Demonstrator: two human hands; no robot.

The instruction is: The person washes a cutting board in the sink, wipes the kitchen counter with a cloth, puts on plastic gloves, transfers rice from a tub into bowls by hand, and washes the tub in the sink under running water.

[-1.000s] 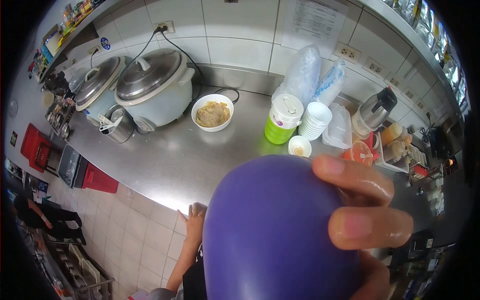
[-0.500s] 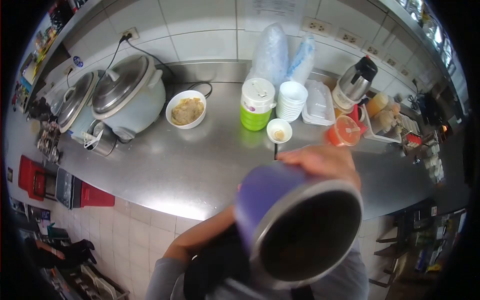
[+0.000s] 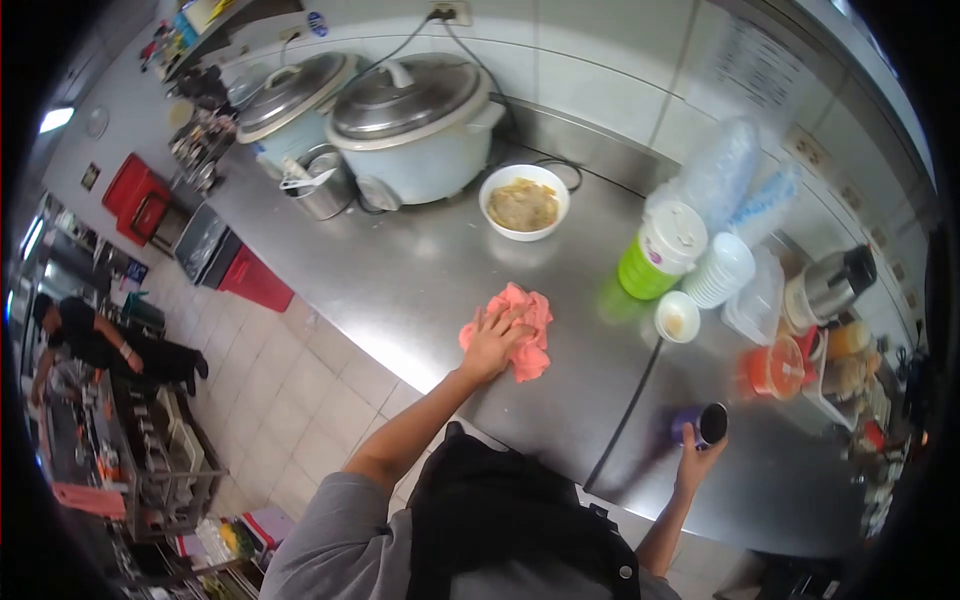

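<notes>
My left hand (image 3: 492,342) presses a crumpled pink cloth (image 3: 532,335) against the steel counter (image 3: 400,300), its fingers curled over the top. My right hand (image 3: 697,458) is wrapped around a purple tumbler (image 3: 688,424) with a dark inside and a metal rim. The tumbler is low at the right part of the counter, its mouth tipped to the right; whether its base touches the steel I cannot tell. Beyond it are a small white bowl (image 3: 678,318) with a little brownish residue and an orange-red tub (image 3: 772,368).
Two large rice cookers (image 3: 410,135) and a metal container (image 3: 325,195) with utensils stand at the back left. A white bowl of food (image 3: 524,203), a green-and-white jug (image 3: 650,268), stacked white cups (image 3: 720,275) and a steel flask (image 3: 835,285) line the wall. Another person (image 3: 120,350) is at far left.
The purple tumbler has gone from close before the camera down to the counter's right side. My left hand and the pink cloth have come into clear view. The camera view has turned left.
</notes>
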